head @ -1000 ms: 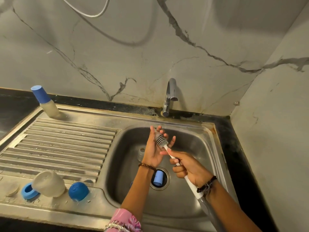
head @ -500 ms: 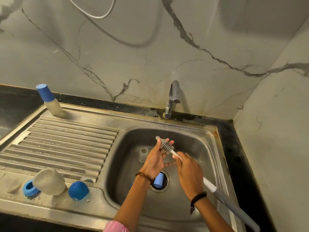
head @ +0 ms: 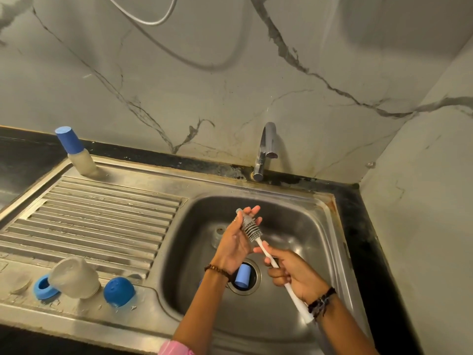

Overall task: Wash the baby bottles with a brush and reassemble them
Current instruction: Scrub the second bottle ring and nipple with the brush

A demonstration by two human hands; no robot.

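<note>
Over the sink basin [head: 294, 213], the right hand [head: 294, 275] grips the white handle of the bottle brush [head: 252, 230]. Its bristled head lies against the left hand [head: 236, 239], whose fingers seem to cradle a small clear piece, perhaps a teat. A blue cap [head: 242, 276] sits in the drain; a capped bottle [head: 76, 152] stands at the drainboard's far left corner.

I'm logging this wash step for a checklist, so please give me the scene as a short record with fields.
left hand: open, palm against brush head
right hand: grips brush handle
bottle brush: grey ribbed head, white handle
sink drain: light blue cap lying in it
drainboard front: blue ring, cloudy bottle, blue dome cap
back left: capped bottle upright
faucet: no water visible
</note>
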